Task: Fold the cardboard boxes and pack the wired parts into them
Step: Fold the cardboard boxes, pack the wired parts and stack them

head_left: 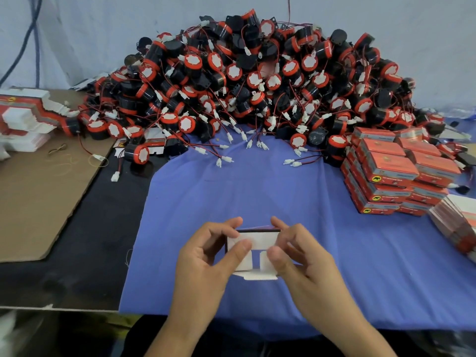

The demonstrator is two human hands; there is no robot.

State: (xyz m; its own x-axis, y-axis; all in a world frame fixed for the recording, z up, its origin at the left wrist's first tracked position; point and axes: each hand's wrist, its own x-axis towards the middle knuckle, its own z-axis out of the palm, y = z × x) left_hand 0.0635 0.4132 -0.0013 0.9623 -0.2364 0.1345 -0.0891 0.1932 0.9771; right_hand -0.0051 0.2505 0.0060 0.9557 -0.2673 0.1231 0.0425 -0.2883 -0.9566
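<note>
You hold a half-folded box (253,243) in both hands, just above the near middle of the blue cloth (257,189). Your left hand (203,253) pinches its left side, thumb on the white inner flap and fingers curled over the top edge. Your right hand (301,256) pinches the right side the same way. The box's white flaps face you and its lower flap hangs open. The pile of wired parts (257,81) covers the cloth's far edge. Packed boxes (394,173) are stacked at the cloth's right edge. Left of the cloth, flat blanks (23,122) lie on a cardboard sheet (38,202) on the desk (90,240).
</note>
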